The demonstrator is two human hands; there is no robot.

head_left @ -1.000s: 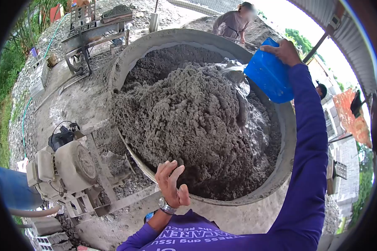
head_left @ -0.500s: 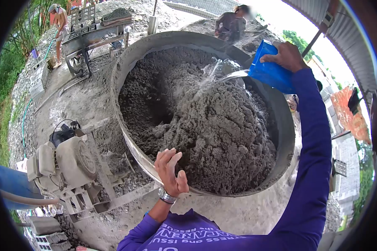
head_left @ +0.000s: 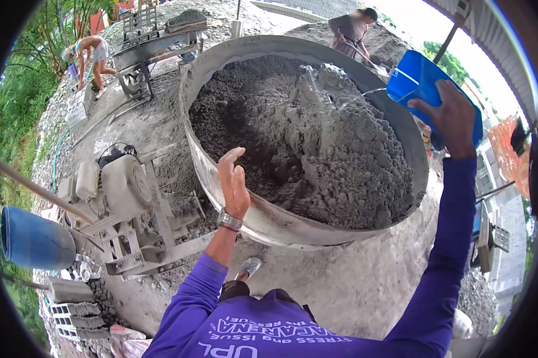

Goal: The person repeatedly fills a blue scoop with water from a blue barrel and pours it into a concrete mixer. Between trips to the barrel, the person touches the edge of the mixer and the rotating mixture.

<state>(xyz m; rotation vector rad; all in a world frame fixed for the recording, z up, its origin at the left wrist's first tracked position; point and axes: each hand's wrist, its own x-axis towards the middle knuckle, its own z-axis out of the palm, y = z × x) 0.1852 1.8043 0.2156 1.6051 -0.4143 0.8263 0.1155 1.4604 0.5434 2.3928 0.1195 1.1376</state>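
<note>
A tilted blue plastic container (head_left: 413,76) is in my right hand (head_left: 451,116), over the far right rim of a big round mixing drum (head_left: 281,218). From its mouth a thin trickle of water (head_left: 373,91) falls toward the grey, lumpy concrete mix (head_left: 340,161) inside. The mix is heaped on the right side and lower and darker on the left. My left hand (head_left: 235,188), with a watch at the wrist, is raised at the near left rim, fingers stretched out and holding nothing.
A dusty motor (head_left: 125,186) on a metal frame stands left of the drum, near a blue barrel (head_left: 37,238). Hollow blocks (head_left: 78,316) are stacked at lower left. One person (head_left: 93,56) bends down at far left; another (head_left: 353,33) holds a long handle behind the drum.
The water stream has thinned to a trickle, and the blue container has moved up and right. My left hand is more sideways-on. The person at far left has bent down.
</note>
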